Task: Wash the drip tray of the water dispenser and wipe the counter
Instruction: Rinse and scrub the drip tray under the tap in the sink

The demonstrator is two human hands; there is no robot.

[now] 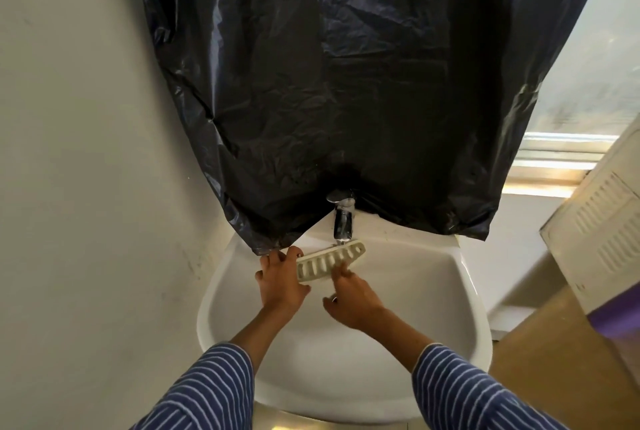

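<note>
A cream slotted drip tray [329,261] is held tilted over the white sink [460,308], just under the chrome tap [343,221]. My left hand [282,282] grips the tray's left end, with its fingers behind the tray. My right hand [351,301] touches the tray's lower front edge with its fingertips; a ring shows on one finger. I cannot see whether water runs from the tap.
A large black plastic sheet [346,83] hangs over the wall above the sink and reaches down to the tap. A plain wall [86,152] stands on the left. At the right are a window sill [550,166], a white vented panel [606,232] and a brown surface [554,360].
</note>
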